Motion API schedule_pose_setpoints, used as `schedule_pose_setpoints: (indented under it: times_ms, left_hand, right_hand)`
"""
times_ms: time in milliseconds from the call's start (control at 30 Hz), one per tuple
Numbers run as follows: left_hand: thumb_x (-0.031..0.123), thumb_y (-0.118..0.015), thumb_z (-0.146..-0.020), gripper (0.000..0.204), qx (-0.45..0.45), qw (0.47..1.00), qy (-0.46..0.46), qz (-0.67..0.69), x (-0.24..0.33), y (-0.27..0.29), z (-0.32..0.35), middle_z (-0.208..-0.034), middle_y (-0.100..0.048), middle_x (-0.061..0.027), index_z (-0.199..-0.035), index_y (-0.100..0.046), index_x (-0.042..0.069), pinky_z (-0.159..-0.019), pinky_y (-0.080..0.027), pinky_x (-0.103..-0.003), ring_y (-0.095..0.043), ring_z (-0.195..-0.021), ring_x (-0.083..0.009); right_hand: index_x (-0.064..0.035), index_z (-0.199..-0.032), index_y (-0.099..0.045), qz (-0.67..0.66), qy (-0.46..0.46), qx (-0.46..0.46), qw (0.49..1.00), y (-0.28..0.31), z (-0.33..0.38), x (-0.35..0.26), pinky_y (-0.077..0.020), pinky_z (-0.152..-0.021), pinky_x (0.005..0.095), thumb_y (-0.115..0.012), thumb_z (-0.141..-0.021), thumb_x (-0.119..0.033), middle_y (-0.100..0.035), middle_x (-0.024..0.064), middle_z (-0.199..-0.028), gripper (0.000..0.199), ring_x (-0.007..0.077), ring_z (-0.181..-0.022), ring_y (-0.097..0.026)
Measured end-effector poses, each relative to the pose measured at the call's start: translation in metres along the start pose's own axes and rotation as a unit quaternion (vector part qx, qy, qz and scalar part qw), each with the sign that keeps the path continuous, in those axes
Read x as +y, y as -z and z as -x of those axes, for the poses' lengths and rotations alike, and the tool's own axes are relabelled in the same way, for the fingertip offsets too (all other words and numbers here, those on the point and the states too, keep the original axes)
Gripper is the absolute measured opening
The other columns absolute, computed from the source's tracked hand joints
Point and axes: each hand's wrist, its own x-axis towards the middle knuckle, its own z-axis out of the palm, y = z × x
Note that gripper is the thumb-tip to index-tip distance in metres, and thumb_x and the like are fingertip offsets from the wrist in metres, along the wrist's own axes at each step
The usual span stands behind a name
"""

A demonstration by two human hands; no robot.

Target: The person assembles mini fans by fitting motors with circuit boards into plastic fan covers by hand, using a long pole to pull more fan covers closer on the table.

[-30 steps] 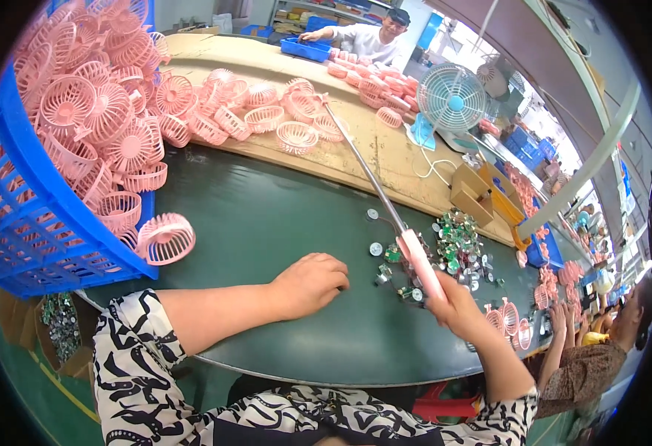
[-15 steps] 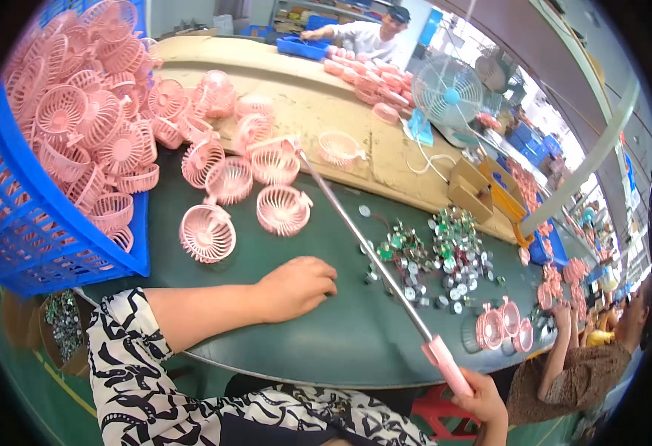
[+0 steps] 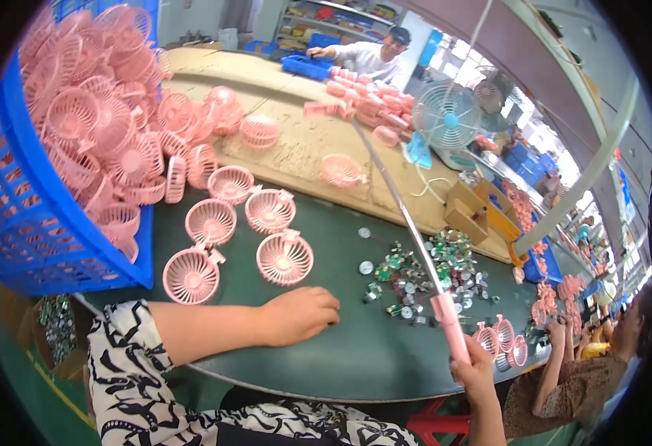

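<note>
The right hand point(image 3: 473, 372) is clenched around the pink handle of a long thin rod point(image 3: 408, 223) slanting across the green counter point(image 3: 341, 349). The left hand point(image 3: 300, 314) rests loosely curled on the counter near pink fan grilles point(image 3: 284, 258), holding nothing.

Dark green table point(image 3: 326, 357), pink fan grilles point(image 3: 237, 238), small metal parts point(image 3: 423, 275)

A long oval workbench with a dark green top point(image 3: 341, 349) fills the middle of the room, and a bare pale wooden strip point(image 3: 296, 152) runs along its far side. Beyond the bench's far end stand grey metal shelves point(image 3: 341, 15) holding blue boxes, and a small light-blue table fan point(image 3: 449, 115) sits on its far right part. Below the bench's near left edge the floor is green with a yellow line point(image 3: 55, 390), and daylight brightens the room to the bench's right.
</note>
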Motion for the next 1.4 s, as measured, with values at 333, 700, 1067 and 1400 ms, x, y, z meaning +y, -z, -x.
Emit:
schedule_pose_setpoints:
  times_ms: [333,700,1067,1400]
  left_hand:
    - [0.007,-0.067,-0.08,0.024,0.014,1.0,-0.019,0.009,0.001,0.005,-0.001,-0.115,-0.059,-0.0133,-0.103,-0.063,0.004,-0.097,-0.046,-0.044,-0.055,-0.114,-0.0322]
    - [0.006,-0.07,-0.078,0.028,-0.015,1.0,0.009,0.002,0.003,0.003,0.001,-0.121,-0.059,-0.012,-0.105,-0.065,0.006,-0.097,-0.048,-0.042,-0.055,-0.117,-0.0316]
    - [0.009,-0.067,-0.08,0.023,-0.005,1.0,-0.021,0.012,0.007,-0.004,0.006,-0.119,-0.059,-0.0146,-0.103,-0.065,0.005,-0.099,-0.045,-0.043,-0.054,-0.116,-0.0322]
    - [0.01,-0.068,-0.078,0.024,-0.025,0.998,-0.048,0.017,0.016,-0.012,0.008,-0.122,-0.054,-0.0145,-0.1,-0.062,0.005,-0.103,-0.041,-0.045,-0.05,-0.121,-0.0323]
  right_hand:
    - [-0.0002,-0.139,-0.053,-0.007,-0.137,-0.062,0.989,-0.003,0.04,0.014,-0.0418,-0.054,0.0196,-0.067,-0.075,-0.004,-0.061,0.0006,-0.085,0.065,0.0048,-0.06,-0.051]
    - [0.0056,-0.13,-0.056,-0.005,-0.019,0.062,0.998,0.004,0.045,0.03,-0.0375,-0.051,0.0202,-0.076,-0.067,-0.021,-0.058,-0.0008,-0.085,0.072,0.0058,-0.063,-0.051]
    - [-0.0024,-0.14,-0.045,0.174,0.192,0.119,0.959,-0.068,-0.13,-0.015,-0.0475,-0.064,0.029,-0.064,-0.081,-0.009,-0.062,0.0085,-0.095,0.062,0.0138,-0.072,-0.057]
    - [-0.0079,-0.145,-0.043,0.289,0.204,0.15,0.923,-0.094,-0.202,-0.019,-0.0467,-0.095,0.0426,-0.059,-0.083,-0.012,-0.06,0.0266,-0.125,0.064,0.0405,-0.109,-0.061]
